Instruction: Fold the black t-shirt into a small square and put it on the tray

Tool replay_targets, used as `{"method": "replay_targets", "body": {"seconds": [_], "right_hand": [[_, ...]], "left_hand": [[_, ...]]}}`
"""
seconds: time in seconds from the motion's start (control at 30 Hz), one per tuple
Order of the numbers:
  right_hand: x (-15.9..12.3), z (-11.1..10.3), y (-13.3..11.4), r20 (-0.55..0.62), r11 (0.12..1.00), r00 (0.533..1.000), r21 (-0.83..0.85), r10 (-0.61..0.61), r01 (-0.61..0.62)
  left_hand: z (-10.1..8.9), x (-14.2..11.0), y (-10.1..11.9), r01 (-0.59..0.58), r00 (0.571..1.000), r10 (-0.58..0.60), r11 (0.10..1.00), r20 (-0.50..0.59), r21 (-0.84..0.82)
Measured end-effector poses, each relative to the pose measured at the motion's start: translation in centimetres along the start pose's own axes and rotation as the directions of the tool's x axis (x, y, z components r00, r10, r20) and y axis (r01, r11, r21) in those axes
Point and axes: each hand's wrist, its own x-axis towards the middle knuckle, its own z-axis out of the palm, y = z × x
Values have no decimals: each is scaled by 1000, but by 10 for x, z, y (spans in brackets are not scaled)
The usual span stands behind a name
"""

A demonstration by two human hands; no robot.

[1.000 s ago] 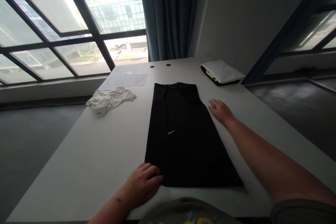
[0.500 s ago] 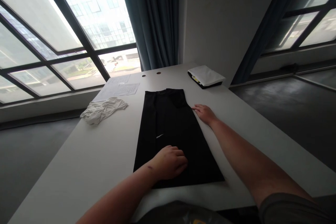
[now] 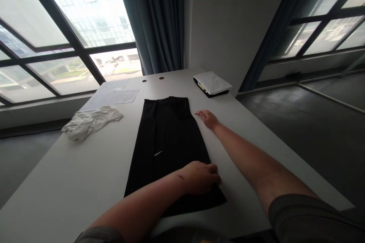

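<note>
A long black garment (image 3: 162,133), folded lengthwise with a small white swoosh logo (image 3: 158,153), lies flat on the white table (image 3: 68,171). My left hand (image 3: 199,177) rests on the garment's lower right edge, with its fingers curled slightly and no fold visibly gripped. My right hand (image 3: 207,119) lies on the table beside the garment's upper right edge, its fingertips nearly touching the cloth. It holds nothing.
A crumpled white cloth (image 3: 91,123) lies left of the garment. Printed papers (image 3: 115,96) lie beyond it. A folded white-and-black package (image 3: 212,83) sits at the far table edge. Windows and a dark curtain (image 3: 148,19) stand behind; the floor lies below both long sides.
My left hand has slid from the garment's lower left corner across it to the right edge. My right hand stays beside the garment, and the view has shifted, moving the table leftward.
</note>
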Motion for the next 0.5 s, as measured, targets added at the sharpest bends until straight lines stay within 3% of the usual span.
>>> {"method": "replay_targets", "body": {"seconds": [0.17,0.37,0.5], "right_hand": [[27,10,8,79,993,994,-81,-79,85],[80,32,7,153,985,988,-172,25,1],[109,44,7,138,983,987,-171,84,-60]], "left_hand": [[-15,-16,4,-12,999,9,998,-39,-67],[-19,-35,5,55,998,-59,989,-28,-135],[-16,-45,7,114,984,-131,984,-124,-136]]}}
